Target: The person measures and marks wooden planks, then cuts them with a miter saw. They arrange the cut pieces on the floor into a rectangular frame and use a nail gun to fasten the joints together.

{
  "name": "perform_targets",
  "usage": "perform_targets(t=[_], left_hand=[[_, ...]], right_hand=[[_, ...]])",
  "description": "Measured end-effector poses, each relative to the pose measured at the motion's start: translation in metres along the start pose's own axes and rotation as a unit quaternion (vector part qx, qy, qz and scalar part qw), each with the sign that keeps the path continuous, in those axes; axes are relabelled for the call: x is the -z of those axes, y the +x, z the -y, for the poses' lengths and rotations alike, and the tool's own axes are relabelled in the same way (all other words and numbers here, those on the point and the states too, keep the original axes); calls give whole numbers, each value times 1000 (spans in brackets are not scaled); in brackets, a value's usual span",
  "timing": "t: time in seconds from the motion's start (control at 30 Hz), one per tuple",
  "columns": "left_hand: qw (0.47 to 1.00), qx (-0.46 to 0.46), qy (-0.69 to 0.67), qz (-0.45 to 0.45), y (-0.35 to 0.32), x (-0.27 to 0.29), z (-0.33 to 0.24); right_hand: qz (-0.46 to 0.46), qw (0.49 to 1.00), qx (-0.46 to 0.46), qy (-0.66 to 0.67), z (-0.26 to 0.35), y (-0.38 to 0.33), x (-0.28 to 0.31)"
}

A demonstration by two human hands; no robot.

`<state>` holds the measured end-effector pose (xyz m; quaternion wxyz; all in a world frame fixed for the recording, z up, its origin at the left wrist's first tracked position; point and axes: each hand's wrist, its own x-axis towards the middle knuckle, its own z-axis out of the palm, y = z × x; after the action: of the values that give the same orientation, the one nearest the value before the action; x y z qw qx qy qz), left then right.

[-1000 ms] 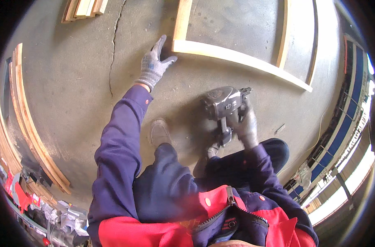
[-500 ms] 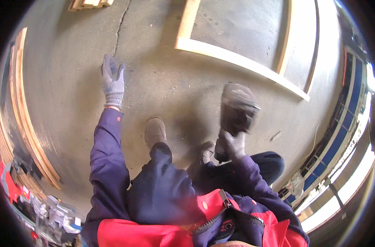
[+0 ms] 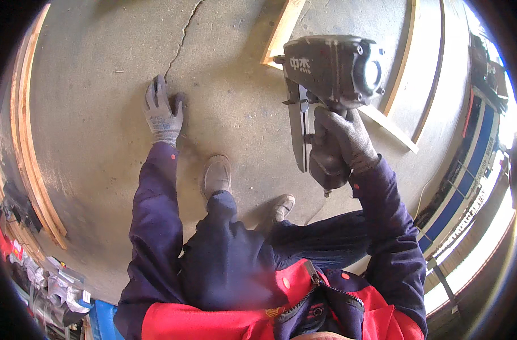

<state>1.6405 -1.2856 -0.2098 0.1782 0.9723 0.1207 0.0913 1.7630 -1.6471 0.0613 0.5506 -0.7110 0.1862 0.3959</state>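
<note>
My right grip (image 3: 342,136) is wrapped tight round the handle of a grey pneumatic nail gun (image 3: 329,73), lifted clear of the concrete floor (image 3: 236,113) so its long magazine hangs downward. Just beyond it lies a pale wooden frame (image 3: 394,127). Well off to the side, my left grip (image 3: 163,110) is spread flat on the floor, seemingly bracing me.

Bare concrete floor (image 3: 230,113) lies open between wooden frame (image 3: 281,34) and stacked timber strips (image 3: 29,170).
</note>
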Motion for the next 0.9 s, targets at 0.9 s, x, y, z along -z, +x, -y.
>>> perform_targets(t=[0.9], left_hand=[[995, -95, 30, -9, 19, 11, -4]], right_hand=[[1, 834, 5, -552, -289, -30, 89]])
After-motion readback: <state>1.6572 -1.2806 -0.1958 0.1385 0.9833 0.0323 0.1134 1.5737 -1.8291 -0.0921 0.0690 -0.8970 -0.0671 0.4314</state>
